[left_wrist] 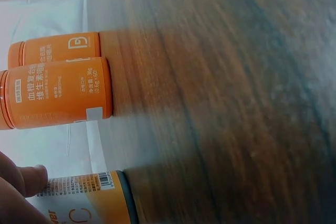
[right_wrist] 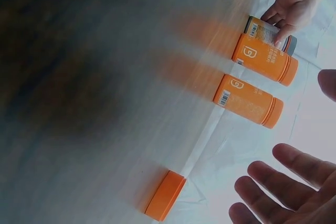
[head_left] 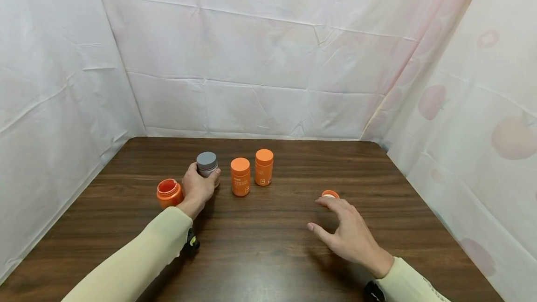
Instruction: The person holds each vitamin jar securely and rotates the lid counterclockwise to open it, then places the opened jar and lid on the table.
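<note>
Reads "血橙复合", "维生素", "净含量: 36g" and "0.6g×60" on the left orange bottle [left_wrist: 63, 98]; bears a G-like logo [right_wrist: 237, 83] and barcode [right_wrist: 224, 98] on the right orange bottle [right_wrist: 251, 102]; shows "C" on the grey-lidded bottle [left_wrist: 105, 200].

Room leftward of right fingers [head_left: 337, 206], cap [head_left: 330, 193] ahead

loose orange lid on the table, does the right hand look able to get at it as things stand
Probably yes: the right hand is empty with its fingers spread near the loose orange lid, nothing visible blocks the way, and the capped orange bottles stand off to the left.
</note>
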A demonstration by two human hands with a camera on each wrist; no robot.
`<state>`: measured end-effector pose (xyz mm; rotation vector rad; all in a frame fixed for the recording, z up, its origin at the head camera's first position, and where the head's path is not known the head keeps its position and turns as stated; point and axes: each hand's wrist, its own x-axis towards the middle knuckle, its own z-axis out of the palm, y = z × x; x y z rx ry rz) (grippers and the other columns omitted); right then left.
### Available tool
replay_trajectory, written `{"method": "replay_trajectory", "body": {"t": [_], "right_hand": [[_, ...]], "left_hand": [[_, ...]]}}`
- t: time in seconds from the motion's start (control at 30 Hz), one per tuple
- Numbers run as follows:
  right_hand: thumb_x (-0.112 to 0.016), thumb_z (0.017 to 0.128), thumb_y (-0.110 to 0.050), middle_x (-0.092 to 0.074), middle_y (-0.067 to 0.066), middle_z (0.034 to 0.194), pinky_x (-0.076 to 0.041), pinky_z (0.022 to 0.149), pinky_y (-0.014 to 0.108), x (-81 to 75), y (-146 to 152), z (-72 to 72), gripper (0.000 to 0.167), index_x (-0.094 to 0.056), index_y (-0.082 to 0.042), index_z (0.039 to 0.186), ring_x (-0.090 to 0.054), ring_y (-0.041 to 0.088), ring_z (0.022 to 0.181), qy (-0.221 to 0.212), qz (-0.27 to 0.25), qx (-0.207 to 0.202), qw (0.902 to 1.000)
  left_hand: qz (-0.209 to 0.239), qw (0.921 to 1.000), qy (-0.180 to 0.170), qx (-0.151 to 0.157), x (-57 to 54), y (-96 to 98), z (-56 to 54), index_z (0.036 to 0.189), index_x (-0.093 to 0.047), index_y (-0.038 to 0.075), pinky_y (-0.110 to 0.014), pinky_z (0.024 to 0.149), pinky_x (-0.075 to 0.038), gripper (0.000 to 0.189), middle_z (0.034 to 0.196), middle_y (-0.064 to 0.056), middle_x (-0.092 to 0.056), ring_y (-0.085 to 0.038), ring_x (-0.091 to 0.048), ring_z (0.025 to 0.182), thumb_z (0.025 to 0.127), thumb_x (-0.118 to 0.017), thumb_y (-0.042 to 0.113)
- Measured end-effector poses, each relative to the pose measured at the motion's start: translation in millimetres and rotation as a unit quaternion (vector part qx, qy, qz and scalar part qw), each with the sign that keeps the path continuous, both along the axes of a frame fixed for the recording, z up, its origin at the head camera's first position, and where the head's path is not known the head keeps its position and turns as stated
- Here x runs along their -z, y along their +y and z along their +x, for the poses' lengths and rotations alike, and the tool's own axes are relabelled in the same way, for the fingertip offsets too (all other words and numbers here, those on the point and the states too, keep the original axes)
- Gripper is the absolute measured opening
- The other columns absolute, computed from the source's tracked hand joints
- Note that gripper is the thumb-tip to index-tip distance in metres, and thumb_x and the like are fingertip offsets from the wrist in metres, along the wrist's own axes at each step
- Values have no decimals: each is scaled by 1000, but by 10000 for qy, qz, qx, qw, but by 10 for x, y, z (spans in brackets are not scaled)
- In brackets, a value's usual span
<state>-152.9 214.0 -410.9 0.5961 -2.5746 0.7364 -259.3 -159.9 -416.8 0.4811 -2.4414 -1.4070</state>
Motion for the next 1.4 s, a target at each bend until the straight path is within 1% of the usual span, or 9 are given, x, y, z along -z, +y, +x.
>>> {"method": "replay_trajectory", "body": {"t": [0.13,0.3,0.47,0.6,0.77,1.03,1.23,1.4], "right_hand": [[-84,83,-48,-67,-5,124,-50,92,49,11,-1,-8,57,-69,-14,126,-62,17,113,-8,-6,-7,10000],[-85,83,-46,-67,-3,125,-46,96,52,25,-2,-17,58,-68,-12,127,-62,21,115,-39,-32,-16,10000],[-85,83,-46,-67,-3,126,-46,96,53,34,-13,-25,59,-68,-11,127,-61,22,117,-78,-36,-23,10000],[-84,83,-48,-67,-5,125,-46,97,52,32,-25,-27,59,-67,-14,127,-61,22,117,-115,-36,-28,9999],[-84,83,-49,-68,-4,125,-46,97,53,27,-37,-24,59,-67,-14,127,-62,22,118,-130,-24,-45,9999],[-83,84,-51,-67,-5,127,-47,97,54,24,-37,-22,61,-67,-14,129,-61,23,119,-272,7,-47,9996],[-79,85,-56,-65,-7,130,-51,96,49,26,-39,-24,62,-65,-18,132,-61,20,122,-405,-2,-189,9990],[-78,85,-58,-63,-9,133,-51,97,48,26,-46,-27,66,-64,-16,134,-59,17,125,-520,0,-363,9980]], "left_hand": [[-33,9999,148,-65,10,-6,18,146,-45,-2,-55,111,-38,66,140,-26,-56,-43,-51,130,95,-75,27],[-83,9996,280,-11,-4,3,66,146,-44,-2,-54,112,-38,66,140,-26,-56,-42,-51,130,96,-75,27],[-202,9989,410,129,-44,37,139,147,-43,-1,-55,112,-38,66,141,-25,-56,-42,-51,130,97,-74,28],[-261,9979,537,237,-81,61,192,148,-42,0,-55,112,-37,67,140,-25,-56,-42,-52,130,97,-74,29],[-356,9963,720,302,-133,55,251,148,-42,0,-54,112,-38,68,141,-24,-55,-41,-52,130,97,-73,30],[-420,9947,872,359,-181,48,358,147,-44,0,-54,110,-40,68,140,-23,-56,-39,-55,129,95,-76,30],[-430,9929,986,502,-227,73,460,145,-46,0,-53,109,-42,67,137,-22,-58,-38,-56,127,93,-78,29],[-453,9918,1040,580,-250,66,533,144,-48,0,-53,108,-43,66,135,-21,-59,-37,-57,124,93,-79,27]]}}
